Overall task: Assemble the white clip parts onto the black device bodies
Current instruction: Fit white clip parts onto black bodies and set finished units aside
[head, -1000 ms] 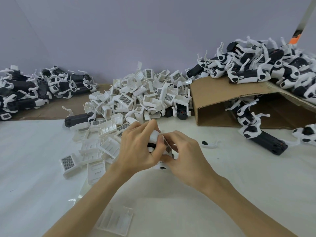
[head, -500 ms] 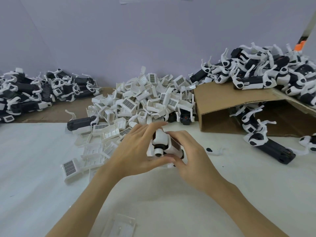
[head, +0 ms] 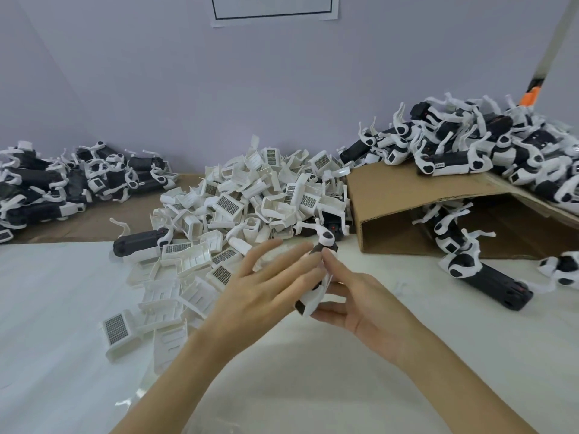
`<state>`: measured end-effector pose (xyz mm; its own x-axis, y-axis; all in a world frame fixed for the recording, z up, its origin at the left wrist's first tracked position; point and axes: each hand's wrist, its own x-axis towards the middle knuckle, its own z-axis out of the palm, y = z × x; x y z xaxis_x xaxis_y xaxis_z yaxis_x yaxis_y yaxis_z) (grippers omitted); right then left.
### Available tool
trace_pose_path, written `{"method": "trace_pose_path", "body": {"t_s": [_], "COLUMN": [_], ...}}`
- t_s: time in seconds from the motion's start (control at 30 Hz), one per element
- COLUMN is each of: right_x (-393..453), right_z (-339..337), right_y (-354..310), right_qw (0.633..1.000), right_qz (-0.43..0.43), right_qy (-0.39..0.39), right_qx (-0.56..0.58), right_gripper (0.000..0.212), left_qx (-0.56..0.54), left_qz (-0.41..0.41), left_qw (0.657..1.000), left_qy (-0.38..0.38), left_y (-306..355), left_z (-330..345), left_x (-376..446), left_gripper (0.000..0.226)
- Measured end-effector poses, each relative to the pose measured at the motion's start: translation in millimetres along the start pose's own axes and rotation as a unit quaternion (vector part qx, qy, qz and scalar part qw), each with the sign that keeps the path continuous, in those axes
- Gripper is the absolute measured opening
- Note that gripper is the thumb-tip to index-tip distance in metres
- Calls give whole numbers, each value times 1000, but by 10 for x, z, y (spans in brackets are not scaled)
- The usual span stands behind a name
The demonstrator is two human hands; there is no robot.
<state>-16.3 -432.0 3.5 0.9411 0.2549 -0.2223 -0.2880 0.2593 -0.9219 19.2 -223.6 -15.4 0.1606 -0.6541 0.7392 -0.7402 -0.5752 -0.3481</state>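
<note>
I hold a black device body with white parts (head: 326, 237) tilted above the white table (head: 344, 386). My right hand (head: 363, 308) grips it from the right, index finger up along it and thumb under its lower end. My left hand (head: 266, 289) lies against its left side with fingers spread and straight, hiding its middle. Behind the hands is a heap of loose white clip parts (head: 266, 195), several with grid faces. One black body (head: 138, 244) lies at the heap's left edge.
A pile of black-and-white devices (head: 62, 183) fills the far left on brown board. A cardboard box (head: 407, 198) on its side at the right carries another pile (head: 485, 151); more devices (head: 488, 280) spill out of it. A wall closes off the back.
The device was raised and tilted, its head now pointing away from me. My left hand went from curled around it to fingers spread and straight. The camera tilted up.
</note>
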Motion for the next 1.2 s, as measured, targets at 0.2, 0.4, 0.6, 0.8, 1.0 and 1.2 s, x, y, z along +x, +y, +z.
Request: {"method": "trace_pose_path", "body": {"t_s": [0.2, 0.4, 0.6, 0.8, 1.0, 1.2], "right_x": [26, 65, 137, 193, 164, 205], "right_z": [22, 86, 227, 98, -16, -44], "right_y": [78, 164, 344, 308, 296, 254], "right_qw": [997, 964, 947, 951, 949, 962], "right_qz": [-36, -184, -213, -177, -171, -156], "right_qy": [29, 134, 151, 132, 64, 33], "right_qx": [57, -140, -187, -218, -257, -223], "right_gripper": [39, 24, 24, 22, 25, 21], "left_qx": [-93, -49, -114, -141, -228, -252], "left_qz": [-117, -241, -332, -333, -331, -342], "left_qw": [975, 950, 916, 899, 875, 869], "left_qy": [-166, -194, -193, -245, -271, -254], "left_y": [-95, 124, 248, 249, 18, -81], "left_z": [-138, -44, 1, 80, 11, 56], "left_x": [-2, 48, 97, 93, 24, -6], "left_gripper": [86, 70, 38, 36, 33, 38]}}
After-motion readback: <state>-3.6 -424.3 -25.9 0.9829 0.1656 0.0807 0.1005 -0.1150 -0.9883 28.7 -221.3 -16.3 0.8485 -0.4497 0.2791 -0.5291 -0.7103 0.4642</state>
